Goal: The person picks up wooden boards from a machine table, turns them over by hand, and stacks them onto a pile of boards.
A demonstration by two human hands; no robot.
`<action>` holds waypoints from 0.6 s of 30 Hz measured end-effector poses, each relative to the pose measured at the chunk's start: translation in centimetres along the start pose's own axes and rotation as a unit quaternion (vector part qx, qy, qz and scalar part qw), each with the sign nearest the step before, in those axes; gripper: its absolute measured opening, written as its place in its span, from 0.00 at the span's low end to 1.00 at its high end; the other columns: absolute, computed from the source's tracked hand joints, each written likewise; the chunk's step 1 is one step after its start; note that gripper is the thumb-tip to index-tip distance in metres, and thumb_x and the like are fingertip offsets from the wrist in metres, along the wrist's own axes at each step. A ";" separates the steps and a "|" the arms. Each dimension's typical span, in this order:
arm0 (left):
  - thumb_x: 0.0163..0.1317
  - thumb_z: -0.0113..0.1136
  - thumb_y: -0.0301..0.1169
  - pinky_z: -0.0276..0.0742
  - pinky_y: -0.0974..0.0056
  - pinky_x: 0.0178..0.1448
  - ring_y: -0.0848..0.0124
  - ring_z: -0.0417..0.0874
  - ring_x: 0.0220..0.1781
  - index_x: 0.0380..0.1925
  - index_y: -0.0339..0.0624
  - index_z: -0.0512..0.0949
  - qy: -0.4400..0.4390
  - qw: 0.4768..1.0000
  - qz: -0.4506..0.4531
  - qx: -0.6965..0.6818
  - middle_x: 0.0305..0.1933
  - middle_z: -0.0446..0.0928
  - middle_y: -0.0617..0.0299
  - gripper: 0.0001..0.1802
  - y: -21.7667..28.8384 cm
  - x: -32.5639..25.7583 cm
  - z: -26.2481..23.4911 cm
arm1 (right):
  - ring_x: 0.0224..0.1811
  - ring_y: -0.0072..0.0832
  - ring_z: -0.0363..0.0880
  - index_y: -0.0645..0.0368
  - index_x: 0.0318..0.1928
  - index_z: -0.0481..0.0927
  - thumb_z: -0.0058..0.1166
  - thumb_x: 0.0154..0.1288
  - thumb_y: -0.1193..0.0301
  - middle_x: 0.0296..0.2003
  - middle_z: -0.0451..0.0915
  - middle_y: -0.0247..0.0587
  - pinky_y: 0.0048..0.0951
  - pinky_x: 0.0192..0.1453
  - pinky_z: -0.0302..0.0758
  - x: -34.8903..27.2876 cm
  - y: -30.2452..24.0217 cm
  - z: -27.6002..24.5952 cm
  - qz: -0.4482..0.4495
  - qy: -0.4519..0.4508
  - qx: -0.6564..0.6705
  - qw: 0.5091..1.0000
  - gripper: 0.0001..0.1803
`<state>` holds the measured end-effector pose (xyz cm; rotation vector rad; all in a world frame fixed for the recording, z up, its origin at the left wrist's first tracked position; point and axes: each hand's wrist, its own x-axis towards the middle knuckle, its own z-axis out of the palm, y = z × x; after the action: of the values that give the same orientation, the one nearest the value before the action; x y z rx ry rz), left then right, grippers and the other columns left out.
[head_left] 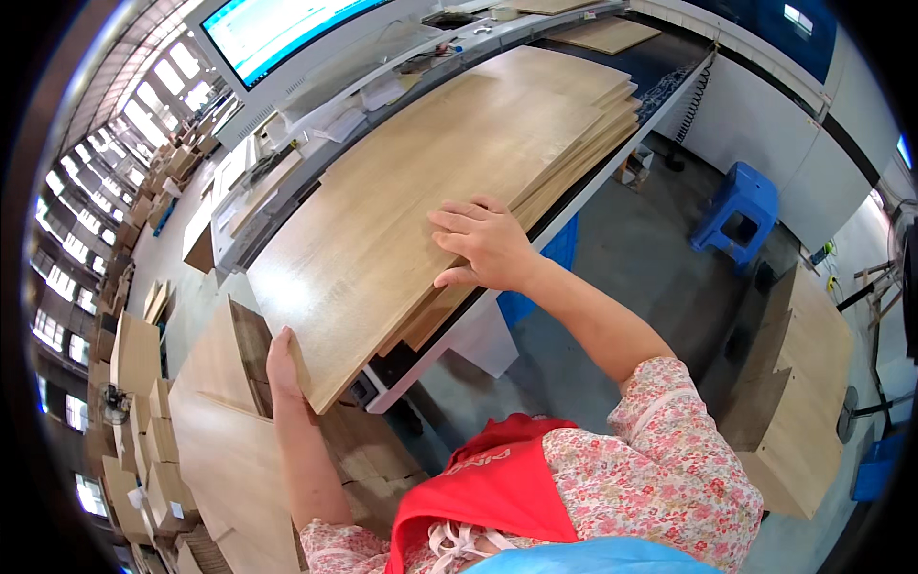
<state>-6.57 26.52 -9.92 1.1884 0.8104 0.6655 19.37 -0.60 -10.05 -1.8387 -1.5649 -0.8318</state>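
Note:
A long light-brown wooden panel [411, 163] lies on top of a stack of similar panels [593, 129], whose edges are fanned out at the right. My left hand [282, 365] holds the panel's near-left end, thumb against the edge and the other fingers mostly hidden. On the panel's upper face, close to its right long edge, my right hand [488, 244] rests with its fingers spread. The panel's near end juts out past the dark-topped machine table [660, 86] under the stack.
A monitor [287, 38] stands beyond the table, with papers [339, 124] on a ledge below it. Stacked panels [229, 459] stand at my left. More boards [798, 392] are at the right, near a blue plastic stool [738, 215]. A coiled black cable [690, 105] hangs by the table.

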 end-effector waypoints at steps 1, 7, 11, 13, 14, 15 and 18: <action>0.66 0.48 0.38 0.69 0.64 0.55 0.68 0.75 0.49 0.50 0.37 0.72 -0.014 1.000 -0.005 0.009 0.46 0.75 0.60 0.18 -0.5 0.8 -0.7 | 0.61 0.32 0.69 0.55 0.41 0.79 0.56 0.51 0.42 0.55 0.75 0.36 0.43 0.63 0.61 -0.3 0.3 0.1 0.001 -0.004 -0.001 1.000 0.30; 0.65 0.49 0.32 0.60 0.64 0.66 0.66 0.63 0.67 0.69 0.36 0.51 -0.025 0.992 0.086 0.089 0.68 0.60 0.55 0.34 0.1 -2.0 0.4 | 0.58 0.33 0.70 0.53 0.40 0.80 0.59 0.49 0.46 0.52 0.76 0.36 0.44 0.63 0.61 -1.4 -0.2 1.3 0.015 0.060 0.010 0.998 0.26; 0.66 0.46 0.29 0.58 0.63 0.68 0.66 0.59 0.69 0.70 0.37 0.49 0.015 0.989 0.134 0.062 0.72 0.54 0.55 0.33 0.0 -6.7 1.3 | 0.58 0.35 0.69 0.54 0.41 0.77 0.57 0.53 0.48 0.54 0.75 0.36 0.45 0.64 0.59 -1.3 -0.8 2.0 0.019 0.092 0.012 0.996 0.24; 0.66 0.45 0.30 0.56 0.65 0.70 0.66 0.58 0.71 0.69 0.37 0.52 0.007 0.981 0.174 0.086 0.73 0.51 0.57 0.32 -0.1 -7.2 1.1 | 0.59 0.36 0.69 0.55 0.41 0.76 0.55 0.56 0.48 0.55 0.75 0.37 0.46 0.64 0.59 -1.3 -1.2 2.1 0.010 0.090 0.034 0.995 0.24; 0.66 0.45 0.30 0.56 0.65 0.70 0.66 0.58 0.71 0.69 0.37 0.52 0.016 0.981 0.176 0.082 0.73 0.51 0.57 0.32 -0.1 -7.1 1.6 | 0.58 0.36 0.69 0.54 0.41 0.76 0.56 0.56 0.50 0.54 0.75 0.37 0.46 0.65 0.58 -1.6 -0.9 1.7 0.024 0.083 0.023 0.996 0.22; 0.66 0.45 0.30 0.55 0.65 0.70 0.66 0.57 0.71 0.69 0.37 0.52 0.021 0.984 0.161 0.074 0.73 0.51 0.58 0.32 0.0 -6.8 2.1 | 0.58 0.37 0.69 0.53 0.41 0.77 0.57 0.56 0.53 0.54 0.74 0.37 0.46 0.65 0.58 -1.6 -0.7 1.9 0.037 0.074 0.017 0.996 0.20; 0.68 0.42 0.32 0.53 0.65 0.71 0.67 0.55 0.72 0.70 0.38 0.51 0.020 0.989 0.137 0.049 0.73 0.51 0.59 0.31 0.2 -5.7 3.7 | 0.58 0.38 0.69 0.54 0.42 0.77 0.54 0.58 0.54 0.54 0.74 0.38 0.46 0.64 0.58 -1.6 0.8 2.2 0.034 0.080 0.016 0.996 0.20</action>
<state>-6.67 19.94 -7.97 1.3950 0.7257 0.8839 20.18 0.00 -12.72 -1.7481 -1.4003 -0.8937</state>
